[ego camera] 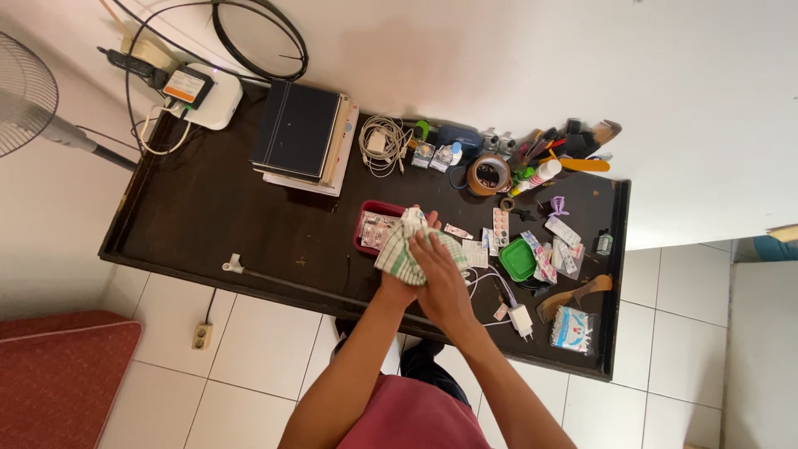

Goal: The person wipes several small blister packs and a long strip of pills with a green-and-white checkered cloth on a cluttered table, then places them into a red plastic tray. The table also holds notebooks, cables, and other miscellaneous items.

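Both hands (420, 270) clutch one checked cloth (399, 254) beside one red tray (370, 226).

Bare forearms, pinkish-red top, dark trousers, no sleeves showing

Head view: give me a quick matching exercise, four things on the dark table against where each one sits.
Things:
1. checked cloth
2. green lid
3. tape roll
4. dark notebook

Places:
A. far side of the table, on a stack of books
B. between both hands, left hand and right hand
C. right of the hands, among blister packs
D. near the wall, beside the pens

Pairs: 1-B, 2-C, 3-D, 4-A
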